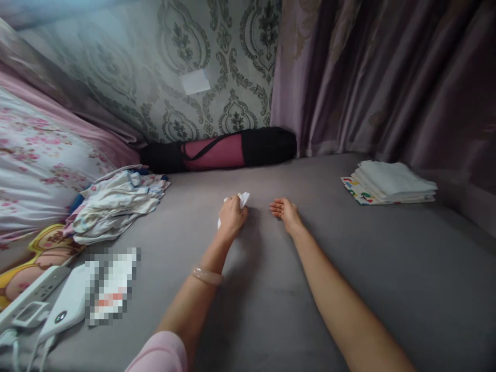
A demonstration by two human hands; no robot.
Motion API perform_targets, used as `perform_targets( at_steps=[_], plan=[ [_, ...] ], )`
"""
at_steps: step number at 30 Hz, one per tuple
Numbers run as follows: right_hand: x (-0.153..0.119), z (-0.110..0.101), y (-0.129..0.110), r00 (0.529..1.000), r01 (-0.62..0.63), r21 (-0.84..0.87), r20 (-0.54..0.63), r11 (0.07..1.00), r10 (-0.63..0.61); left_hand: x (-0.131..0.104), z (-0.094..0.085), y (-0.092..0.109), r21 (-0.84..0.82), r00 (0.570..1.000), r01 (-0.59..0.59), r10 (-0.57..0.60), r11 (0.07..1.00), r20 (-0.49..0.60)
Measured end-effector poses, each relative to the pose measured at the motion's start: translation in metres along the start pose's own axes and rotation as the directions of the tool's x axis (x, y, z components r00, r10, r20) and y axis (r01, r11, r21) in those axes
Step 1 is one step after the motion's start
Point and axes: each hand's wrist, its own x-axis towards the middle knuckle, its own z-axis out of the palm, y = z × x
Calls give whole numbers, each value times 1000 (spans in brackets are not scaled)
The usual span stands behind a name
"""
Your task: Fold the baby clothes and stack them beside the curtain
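My left hand (233, 213) is closed around a small white cloth (244, 198), whose crumpled edges stick out past the fingers. Most of that cloth is hidden in the grip. To its right, my right hand (285, 211) hovers over or rests on the grey sheet (287, 289), palm turned inward, fingers extended and nothing in them. A gap separates the two hands. Off to the right lies a neat stack of folded cloths (395, 181), white on top with a colourful patterned one beneath. A loose heap of crumpled cloths (116, 204) lies on the left.
A black and maroon bag (217, 151) lies along the patterned wall at the back. At the left are a power strip (36, 294), a white phone-like device (70, 299) with cables, a blurred-out packet (114, 289) and a yellow cushion (42, 253). Purple curtains (349, 77) hang at right.
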Motion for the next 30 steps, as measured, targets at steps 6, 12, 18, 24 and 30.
perform_targets(
  at_steps=[6,12,18,24,30],
  plan=[
    [2,-1,0,1000,-22,-33,19,999,23,4,8,13,-291,994,-20,50,956,98],
    [2,-2,-1,998,-36,-48,45,998,38,16,7,-16,-243,953,-303,294,921,-75],
    [1,0,-1,999,-28,-51,35,998,29,16,16,-30,-64,772,-615,616,786,157],
    [4,-2,5,999,9,-59,37,998,-7,14,35,-17,12,779,-585,557,811,289],
    [5,-2,5,999,15,-87,48,996,-11,13,43,-21,43,780,-579,538,814,319]
  ],
)
